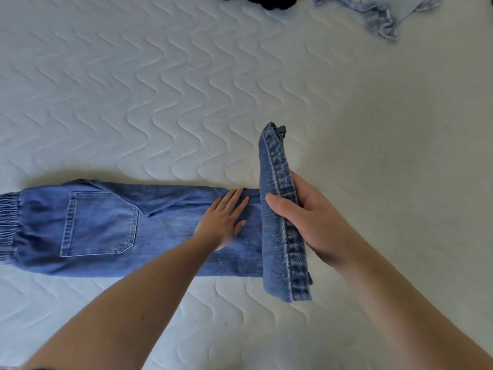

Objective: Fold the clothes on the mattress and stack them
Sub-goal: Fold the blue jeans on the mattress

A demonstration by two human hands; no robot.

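A pair of blue jeans (106, 225) lies lengthwise on the white quilted mattress (160, 102), legs laid one on the other, elastic waistband at the far left and a back pocket facing up. My left hand (224, 220) presses flat on the legs near the middle of the view. My right hand (306, 222) grips the hem end of the legs (280, 209), lifted upright and turned back toward the left over the rest of the jeans.
A crumpled light blue patterned garment (381, 14) lies at the top right of the mattress. A dark garment (256, 0) shows at the top edge. Bare mattress stretches behind and right of the jeans.
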